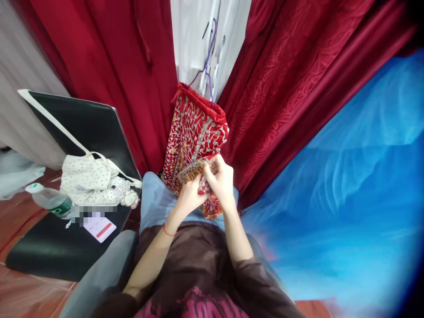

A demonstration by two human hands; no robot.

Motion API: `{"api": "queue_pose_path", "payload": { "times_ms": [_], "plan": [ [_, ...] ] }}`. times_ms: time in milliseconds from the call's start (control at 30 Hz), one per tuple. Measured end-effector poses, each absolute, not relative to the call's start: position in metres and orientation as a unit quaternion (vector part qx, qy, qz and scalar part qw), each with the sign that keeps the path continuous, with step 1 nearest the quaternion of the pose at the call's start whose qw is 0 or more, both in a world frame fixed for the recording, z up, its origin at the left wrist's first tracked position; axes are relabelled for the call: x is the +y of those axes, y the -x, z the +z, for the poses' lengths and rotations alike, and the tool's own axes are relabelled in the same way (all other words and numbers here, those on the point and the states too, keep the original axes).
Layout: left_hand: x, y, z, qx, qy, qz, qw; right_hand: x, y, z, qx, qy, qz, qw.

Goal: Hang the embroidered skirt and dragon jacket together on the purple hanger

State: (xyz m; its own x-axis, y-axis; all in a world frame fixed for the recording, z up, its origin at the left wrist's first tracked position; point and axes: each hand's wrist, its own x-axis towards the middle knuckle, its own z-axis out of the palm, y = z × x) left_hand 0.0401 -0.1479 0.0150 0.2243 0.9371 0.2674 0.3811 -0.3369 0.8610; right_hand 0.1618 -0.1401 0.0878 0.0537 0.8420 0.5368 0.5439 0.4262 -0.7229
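Progress: We judged the work to be under way, not finished. The suspension step was done: the red garment [188, 132] with its silver patterning hung from the purple hanger [209, 53], directly in front of us. Its lower part was drawn in over our knees [154, 194]. A gold-and-silver trim section [189, 171] was gathered at our hands, and we took this section to be the point of work. Handling of the trim appeared incomplete, since both hands were engaged on it. We could not tell how much of the trim was left, nor whether any fine tool or thread lay between the fingers.

Left hand: Our left hand [191, 194] was curled, with its thumb and fingers closed on the cloth just below the trim. We read this as the steadying grip.

Right hand: Our right hand [219, 179] was set close beside the left, its fingers bent and its thumb and forefinger pinched together at the trim's edge. The exact item in that pinch was too small to identify.

Surroundings: To our left, a black chair [43, 254] carried a dotted cloth bag [88, 176], a bottle [51, 201] and a phone [100, 229], all apart from the garment.
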Motion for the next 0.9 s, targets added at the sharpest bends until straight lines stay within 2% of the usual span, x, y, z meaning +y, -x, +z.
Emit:
{"api": "queue_pose_path", "payload": {
  "times_ms": [100, 233, 300, 400, 533, 633, 733, 900],
  "plan": [
    [-0.145, -0.029, 0.009, 0.45, -0.7, 0.442, 0.336, -0.144, -0.165, 0.083, -0.652, 0.48, 0.201, 0.551],
    [-0.146, -0.023, 0.006, 0.39, -0.643, 0.546, 0.369, -0.142, -0.174, 0.082, -0.635, 0.449, 0.154, 0.61],
    [-0.146, -0.021, 0.008, 0.374, -0.643, 0.552, 0.376, -0.134, -0.179, 0.082, -0.651, 0.427, 0.174, 0.603],
    [-0.145, -0.01, 0.007, 0.399, -0.642, 0.54, 0.369, -0.117, -0.186, 0.08, -0.646, 0.389, 0.267, 0.6],
    [-0.143, 0.012, -0.005, 0.474, -0.561, 0.602, 0.314, -0.101, -0.185, 0.082, -0.653, 0.365, 0.347, 0.566],
    [-0.147, 0.026, -0.01, 0.488, -0.512, 0.634, 0.313, -0.099, -0.183, 0.083, -0.651, 0.391, 0.363, 0.54],
    [-0.154, 0.038, 0.0, 0.478, -0.495, 0.653, 0.316, -0.088, -0.191, 0.075, -0.608, 0.438, 0.344, 0.566],
    [-0.172, 0.053, 0.033, 0.39, -0.5, 0.688, 0.354, -0.036, -0.22, 0.047, -0.565, 0.527, 0.191, 0.606]
  ]
}}
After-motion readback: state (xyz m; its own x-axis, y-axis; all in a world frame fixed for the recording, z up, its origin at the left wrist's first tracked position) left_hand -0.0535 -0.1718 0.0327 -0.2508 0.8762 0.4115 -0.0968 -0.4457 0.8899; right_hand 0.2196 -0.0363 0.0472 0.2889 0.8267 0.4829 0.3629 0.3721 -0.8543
